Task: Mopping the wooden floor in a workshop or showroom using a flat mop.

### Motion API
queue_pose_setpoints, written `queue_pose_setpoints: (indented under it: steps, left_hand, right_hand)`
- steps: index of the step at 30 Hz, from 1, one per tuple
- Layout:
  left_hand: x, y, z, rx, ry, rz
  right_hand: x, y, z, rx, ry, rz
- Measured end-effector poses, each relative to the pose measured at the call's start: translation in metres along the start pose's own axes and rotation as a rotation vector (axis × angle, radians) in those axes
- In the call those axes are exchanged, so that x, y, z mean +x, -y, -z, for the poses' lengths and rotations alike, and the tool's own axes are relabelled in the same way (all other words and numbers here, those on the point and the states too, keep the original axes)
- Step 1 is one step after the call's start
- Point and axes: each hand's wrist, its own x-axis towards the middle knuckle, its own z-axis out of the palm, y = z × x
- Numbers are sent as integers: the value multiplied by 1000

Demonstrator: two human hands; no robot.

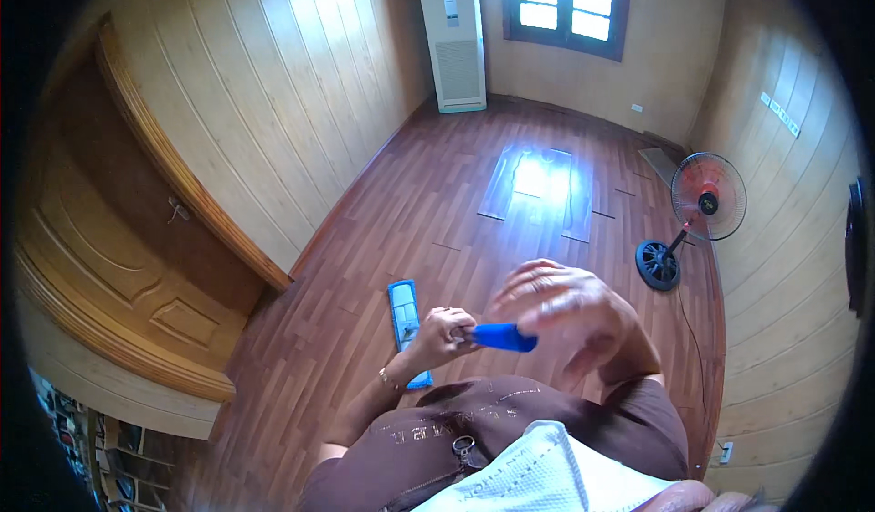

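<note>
A flat mop rests with its blue-edged head [403, 307] on the wood floor in front of me. My left hand [444, 339], wearing a bracelet at the wrist, is closed around the mop's handle. The handle's blue grip [504, 336] sticks out to the right of that fist. Just beyond the end of the grip, my right hand [565, 307] is raised with fingers loosely curved and apart. It is somewhat blurred and seems to hold nothing. Most of the mop's pole is hidden, seen nearly end-on behind my left hand.
A standing fan [708, 198] stands by the right wall, its cord trailing along the floor. A tall air conditioner [458, 66] fills the far left corner. Loose floor planks [576, 211] lie near the window's reflection. At left are a wooden door [137, 230] and shoe shelves [118, 453].
</note>
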Motion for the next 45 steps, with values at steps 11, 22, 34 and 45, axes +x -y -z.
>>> queue_pose_setpoints:
  steps: [11,22,34,45]
  left_hand:
    - [-66,133,-63,79,-14,405]
    - [-82,130,-78,353,-229,426]
    - [-113,18,-164,760,-574,556]
    - [-200,-124,-246,823,-965,1232]
  right_hand:
    - [-14,38,-45,-819,-92,-344]
    - [-28,11,-72,-573,-426,-257]
    - [-85,46,-11,253,-60,-142]
    - [-105,74,-32,927,520,-184]
